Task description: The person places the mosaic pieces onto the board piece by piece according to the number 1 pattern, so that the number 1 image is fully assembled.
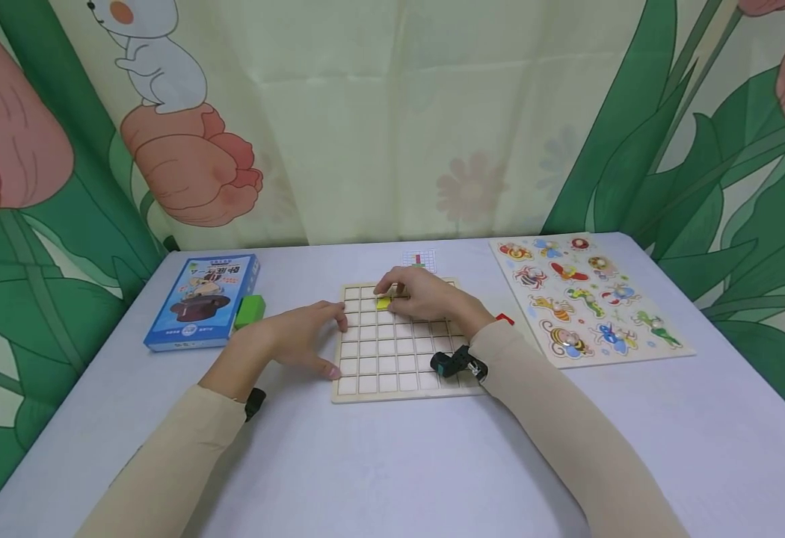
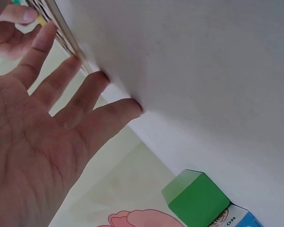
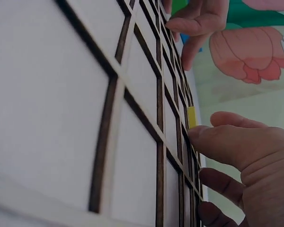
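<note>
Both my hands are on the grid board point(image 1: 392, 359) in the middle of the desk point(image 1: 379, 463), a yellow block point(image 1: 383, 302) under my right fingertips.

Nearest me, my left hand point(image 1: 294, 340) lies flat at the board's left edge, fingers point(image 2: 92, 92) straight and spread, their tips touching that edge and the desk beside it. Farther in, my right hand point(image 1: 426, 295) reaches over the board to its far rows, fingers point(image 3: 227, 142) bent down and pressed together onto the yellow block, which sits in a cell near the board's far edge; whether I pinch it or only press on it, I cannot tell. Toward the desk's left edge stands a green block point(image 1: 250, 310), touching a blue box point(image 1: 204, 299). Toward the right edge lies an insect puzzle point(image 1: 584, 299). Just beyond the board's far edge lies a small card point(image 1: 419, 260).
</note>
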The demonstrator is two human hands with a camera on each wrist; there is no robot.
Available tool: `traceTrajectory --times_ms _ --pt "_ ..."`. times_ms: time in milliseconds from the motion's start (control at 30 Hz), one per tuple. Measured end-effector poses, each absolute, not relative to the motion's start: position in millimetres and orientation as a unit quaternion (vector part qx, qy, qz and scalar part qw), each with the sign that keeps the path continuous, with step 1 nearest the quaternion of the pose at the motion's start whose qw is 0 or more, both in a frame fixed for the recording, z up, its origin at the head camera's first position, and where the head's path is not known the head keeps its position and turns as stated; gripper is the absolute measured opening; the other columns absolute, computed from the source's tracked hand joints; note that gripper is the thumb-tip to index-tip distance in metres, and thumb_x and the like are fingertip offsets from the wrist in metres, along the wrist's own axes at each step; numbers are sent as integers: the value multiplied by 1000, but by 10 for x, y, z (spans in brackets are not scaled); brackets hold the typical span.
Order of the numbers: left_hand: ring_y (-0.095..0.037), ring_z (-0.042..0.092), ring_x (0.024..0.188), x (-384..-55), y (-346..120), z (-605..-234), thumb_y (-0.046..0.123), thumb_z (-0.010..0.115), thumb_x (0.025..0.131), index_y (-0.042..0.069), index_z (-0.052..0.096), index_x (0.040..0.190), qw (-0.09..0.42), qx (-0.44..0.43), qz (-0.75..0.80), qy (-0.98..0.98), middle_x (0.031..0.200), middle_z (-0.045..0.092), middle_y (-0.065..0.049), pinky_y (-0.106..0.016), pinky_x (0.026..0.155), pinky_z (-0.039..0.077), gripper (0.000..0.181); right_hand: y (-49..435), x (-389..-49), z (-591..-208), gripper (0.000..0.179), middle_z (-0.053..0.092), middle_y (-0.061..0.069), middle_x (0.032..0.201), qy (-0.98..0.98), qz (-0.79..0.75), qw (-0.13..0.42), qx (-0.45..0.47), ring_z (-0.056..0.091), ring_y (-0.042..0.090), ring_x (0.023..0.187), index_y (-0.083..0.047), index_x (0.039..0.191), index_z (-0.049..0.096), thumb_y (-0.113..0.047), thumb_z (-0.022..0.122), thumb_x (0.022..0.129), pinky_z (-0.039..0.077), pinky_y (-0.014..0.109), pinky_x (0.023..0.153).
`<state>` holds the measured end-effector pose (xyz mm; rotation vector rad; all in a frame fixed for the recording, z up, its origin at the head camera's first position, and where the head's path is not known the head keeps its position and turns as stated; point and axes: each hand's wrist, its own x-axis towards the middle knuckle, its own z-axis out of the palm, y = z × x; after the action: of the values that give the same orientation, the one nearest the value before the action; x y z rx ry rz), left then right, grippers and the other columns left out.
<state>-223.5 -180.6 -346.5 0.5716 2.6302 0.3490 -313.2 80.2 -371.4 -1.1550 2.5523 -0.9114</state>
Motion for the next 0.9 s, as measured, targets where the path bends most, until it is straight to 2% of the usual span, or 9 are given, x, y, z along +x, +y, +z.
traceTrajectory --times_ms 167,300,433,733,900 --pt "-33 34 151 -2238 -1817 -3463 50 90 75 25 53 126 208 210 124 947 167 30 -10 -53 120 34 68 802 -3122 -3698 27 72 4 116 860 -305 104 -395 64 21 109 -10 122 70 -6 69 96 52 38 98" --pt "-33 33 151 -2239 -1817 -3449 50 90 75 25 53 126 210 209 127 947 167 29 -10 -53 121 34 68 807 -3114 -3693 28 71 4 120 865 -303 108 -385 63 21 109 -10 124 69 -7 69 96 51 38 99" --pt "-33 33 151 -2240 -1813 -3442 50 90 75 25 53 126 214 206 131 946 168 29 -9 -54 121 34 68 806 -3105 -3699 28 70 4 122 866 -311 110 -375 62 21 106 -10 125 69 -11 69 97 51 38 98" --pt "-33 34 151 -2237 -1818 -3462 50 90 75 25 52 126 211 212 127 946 168 29 -9 -53 120 35 68 785 -3131 -3729 25 69 1 114 874 -300 104 -367 63 18 96 -13 123 69 -8 66 99 53 35 89" --pt "-33 33 152 -2237 -1824 -3473 50 90 75 25 52 126 210 212 132 945 168 29 -8 -53 121 34 68 774 -3143 -3717 22 71 0 112 875 -287 101 -376 64 18 99 -13 119 70 -8 67 98 53 35 91"
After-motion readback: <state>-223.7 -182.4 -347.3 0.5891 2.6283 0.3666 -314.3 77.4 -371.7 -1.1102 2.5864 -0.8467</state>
